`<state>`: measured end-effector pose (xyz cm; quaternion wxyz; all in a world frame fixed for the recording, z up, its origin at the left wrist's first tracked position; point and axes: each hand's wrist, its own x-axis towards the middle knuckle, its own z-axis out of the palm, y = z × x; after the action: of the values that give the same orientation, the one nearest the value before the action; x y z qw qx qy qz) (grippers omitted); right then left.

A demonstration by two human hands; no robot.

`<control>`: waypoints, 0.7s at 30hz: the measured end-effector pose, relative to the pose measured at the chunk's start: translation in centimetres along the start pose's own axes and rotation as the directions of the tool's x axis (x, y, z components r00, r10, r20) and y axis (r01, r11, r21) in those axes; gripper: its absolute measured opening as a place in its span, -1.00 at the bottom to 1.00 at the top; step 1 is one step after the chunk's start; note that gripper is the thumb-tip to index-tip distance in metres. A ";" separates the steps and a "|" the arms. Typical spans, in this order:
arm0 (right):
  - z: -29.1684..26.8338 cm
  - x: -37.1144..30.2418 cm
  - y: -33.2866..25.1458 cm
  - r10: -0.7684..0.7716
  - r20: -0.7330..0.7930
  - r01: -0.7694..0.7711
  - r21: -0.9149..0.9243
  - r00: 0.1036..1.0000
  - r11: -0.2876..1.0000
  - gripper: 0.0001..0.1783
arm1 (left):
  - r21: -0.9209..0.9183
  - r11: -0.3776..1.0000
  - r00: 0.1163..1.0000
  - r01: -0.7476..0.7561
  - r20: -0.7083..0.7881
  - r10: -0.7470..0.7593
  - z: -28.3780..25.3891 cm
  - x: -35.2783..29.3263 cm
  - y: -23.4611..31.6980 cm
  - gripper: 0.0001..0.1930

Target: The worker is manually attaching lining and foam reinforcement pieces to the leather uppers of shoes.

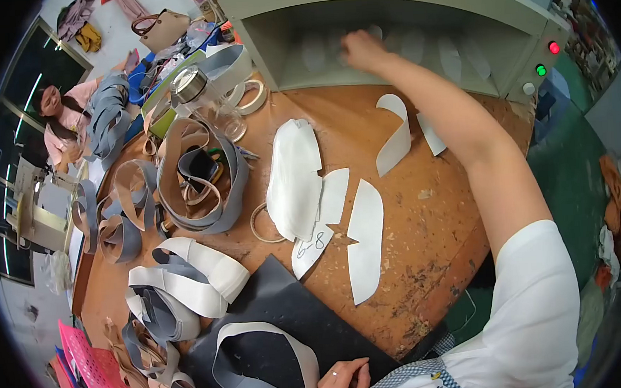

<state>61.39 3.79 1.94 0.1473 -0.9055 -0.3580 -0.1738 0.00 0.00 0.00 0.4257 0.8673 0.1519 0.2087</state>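
My right hand (364, 50), blurred by motion, reaches into a pale box-shaped cabinet (289, 73) with an open front. Around it, several thin whitish oval pieces (451, 59) lie inside the cabinet; whether the fingers hold one is smeared. At the lower edge, my left hand (345, 381) rests with curled fingers over a black mat (274, 289). Right beside it stands a looped grey-and-white strip (302, 351); what the fingers hold, if anything, is hidden. Mid-table lie a stack of white cut pieces (291, 174), a single notched piece (367, 240) and a curled one (397, 135).
Grey and tan strip coils (232, 192) crowd the table's left side, with white strip loops (208, 271) nearer. A lidded glass jar (216, 107) and tape rolls (253, 98) stand by the cabinet. Red and green lights (554, 47) mark its right side. A person (65, 131) sits far left.
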 end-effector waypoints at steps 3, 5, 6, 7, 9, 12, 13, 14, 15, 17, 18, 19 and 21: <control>2.0 0.5 -2.9 0.014 0.152 -0.001 -0.087 0.988 0.996 -0.73 | 0.015 1.000 0.999 0.019 -0.030 -0.019 0.3 0.0 -0.1 -0.84; 3.4 0.8 -1.2 0.177 0.028 -0.169 -0.187 0.984 0.968 -0.77 | -0.037 0.999 1.000 -0.001 -0.004 0.000 0.7 0.5 -0.6 -0.83; 3.4 1.2 -1.4 0.149 0.078 -0.128 -0.223 0.986 0.966 -0.81 | -0.046 0.999 1.000 -0.006 -0.004 0.006 0.5 0.5 -0.8 -0.83; 3.7 1.5 -2.0 0.135 0.084 -0.115 -0.212 0.987 0.971 -0.81 | -0.037 0.999 1.000 0.005 -0.015 -0.006 0.3 0.6 -0.8 -0.83; 4.1 1.9 -2.8 0.024 0.075 0.000 -0.303 0.997 0.953 -0.82 | -0.031 1.000 1.000 -0.003 -0.018 0.002 0.1 0.5 -0.7 -0.83; 4.5 2.4 -3.4 0.009 0.112 0.030 -0.338 0.994 0.941 -0.82 | -0.038 0.999 1.000 -0.001 -0.025 0.000 0.0 0.5 -0.7 -0.82; 4.6 2.5 -3.5 0.008 0.113 0.031 -0.339 0.994 0.940 -0.82 | -0.040 0.999 1.000 0.000 -0.025 -0.001 0.0 0.5 -0.8 -0.82; 4.7 2.6 -3.5 0.024 0.118 0.018 -0.347 0.993 0.938 -0.82 | -0.040 0.999 1.000 0.000 -0.025 -0.001 0.0 0.4 -0.8 -0.82; 4.8 2.7 -3.7 0.037 0.121 0.008 -0.351 0.992 0.936 -0.82 | -0.037 0.999 1.000 0.001 -0.028 -0.002 0.0 0.5 -0.9 -0.81; 5.0 2.5 -4.1 0.032 0.122 0.015 -0.363 0.992 0.931 -0.82 | -0.031 0.999 0.999 -0.007 -0.034 0.006 -0.1 0.6 -1.0 -0.81; 5.1 2.4 -3.9 0.029 0.125 0.021 -0.380 0.992 0.925 -0.82 | -0.029 0.999 0.999 -0.014 -0.037 0.013 0.0 0.6 -0.9 -0.81; 4.9 2.5 -3.6 0.024 0.125 0.025 -0.381 0.992 0.924 -0.82 | -0.030 0.999 0.999 -0.013 -0.042 0.012 0.1 0.7 -0.9 -0.81; 4.1 2.8 -2.3 0.036 0.051 -0.014 -0.375 0.998 0.927 -0.83 | -0.057 0.998 0.999 -0.029 -0.038 0.026 0.3 0.9 -0.9 -0.80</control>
<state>62.56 8.68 -0.23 -0.0359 -0.9260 -0.3108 -0.2113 0.79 0.75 -0.69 0.4446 0.8527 0.1417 0.2348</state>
